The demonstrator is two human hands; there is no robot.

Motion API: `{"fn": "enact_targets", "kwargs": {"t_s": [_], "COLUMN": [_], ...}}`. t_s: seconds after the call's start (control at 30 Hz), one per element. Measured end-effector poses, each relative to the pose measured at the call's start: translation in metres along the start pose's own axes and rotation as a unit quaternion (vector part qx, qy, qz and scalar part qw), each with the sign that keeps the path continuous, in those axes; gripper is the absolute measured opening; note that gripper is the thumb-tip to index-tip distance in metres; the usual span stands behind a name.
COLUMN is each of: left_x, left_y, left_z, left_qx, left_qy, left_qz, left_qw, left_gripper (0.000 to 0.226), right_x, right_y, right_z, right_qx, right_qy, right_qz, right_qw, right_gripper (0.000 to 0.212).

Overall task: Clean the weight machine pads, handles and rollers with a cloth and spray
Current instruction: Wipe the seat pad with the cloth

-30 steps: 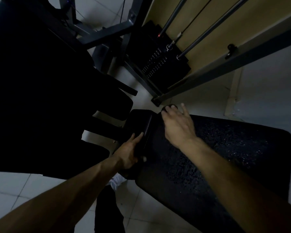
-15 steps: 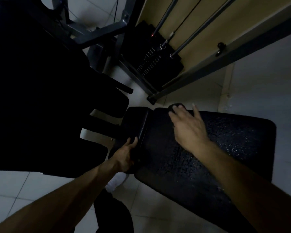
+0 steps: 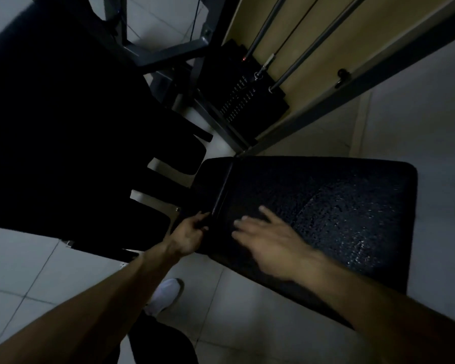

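Observation:
A long black bench pad (image 3: 347,206), speckled with wet droplets, runs across the middle of the head view. A smaller black pad (image 3: 209,177) adjoins its left end across a narrow seam. My left hand (image 3: 189,232) is closed on the near corner of that smaller pad at the seam. Just right of the seam, my right hand (image 3: 271,240) lies flat on the long pad with its fingers spread, and it is blurred. No cloth or spray bottle can be made out in the dim light, and whether anything lies under the right palm is hidden.
A black weight stack (image 3: 243,95) with guide rods (image 3: 310,46) stands behind the bench, against a grey frame beam (image 3: 378,61). Large dark padded parts (image 3: 63,122) of the machine fill the left. My white shoe (image 3: 166,295) stands on the tiled floor (image 3: 24,271) below.
My right hand has slid from the pad's far edge back toward me across the wet surface. My left hand has kept its hold at the seam. The camera has tilted.

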State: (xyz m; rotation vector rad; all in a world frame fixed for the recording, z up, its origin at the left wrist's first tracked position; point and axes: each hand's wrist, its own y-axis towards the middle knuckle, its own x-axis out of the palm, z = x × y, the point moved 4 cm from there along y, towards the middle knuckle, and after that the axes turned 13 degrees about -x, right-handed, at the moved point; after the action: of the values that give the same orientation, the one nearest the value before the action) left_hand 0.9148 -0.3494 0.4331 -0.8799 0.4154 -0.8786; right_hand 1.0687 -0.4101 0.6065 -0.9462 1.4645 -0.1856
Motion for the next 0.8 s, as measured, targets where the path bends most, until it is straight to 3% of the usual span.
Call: {"fn": "enact_targets", "kwargs": {"t_s": [0.13,0.3,0.4,0.53,0.63,0.7,0.8], "left_x": [0.011,0.014,0.019,0.034,0.038,0.038,0.037], "left_y": [-0.021,-0.034,-0.038,-0.043,-0.039,-0.041,-0.045], "left_z": [-0.009,-0.016,-0.012,-0.001,-0.001,0.000,0.006], "left_qx": [0.027,-0.022,-0.024,-0.028,-0.042,-0.043,-0.020], "left_qy": [0.021,-0.047,-0.053,0.058,0.095,0.096,0.101], "left_qz": [0.026,0.040,0.036,0.024,0.019,0.017,0.039], "left_qw": [0.999,0.998,0.998,0.998,0.994,0.994,0.994], "left_gripper": [0.052,0.044,0.044,0.054,0.057,0.058,0.057], "right_x": [-0.017,0.037,0.033,0.006,-0.001,0.007,0.024], "right_y": [0.010,0.056,0.034,-0.042,-0.092,-0.078,-0.012], "right_z": [0.033,-0.051,-0.071,-0.057,-0.037,-0.042,-0.063], "right_qx": [0.177,0.090,0.054,0.086,0.170,0.194,0.159], "right_qy": [-0.050,0.025,-0.003,-0.039,-0.099,-0.079,-0.031], "right_qz": [0.026,0.009,-0.008,0.005,0.113,0.099,0.057], "right_qw": [0.983,0.996,0.999,0.996,0.974,0.973,0.985], "right_gripper": [0.080,0.069,0.065,0.073,0.054,0.058,0.062]}}
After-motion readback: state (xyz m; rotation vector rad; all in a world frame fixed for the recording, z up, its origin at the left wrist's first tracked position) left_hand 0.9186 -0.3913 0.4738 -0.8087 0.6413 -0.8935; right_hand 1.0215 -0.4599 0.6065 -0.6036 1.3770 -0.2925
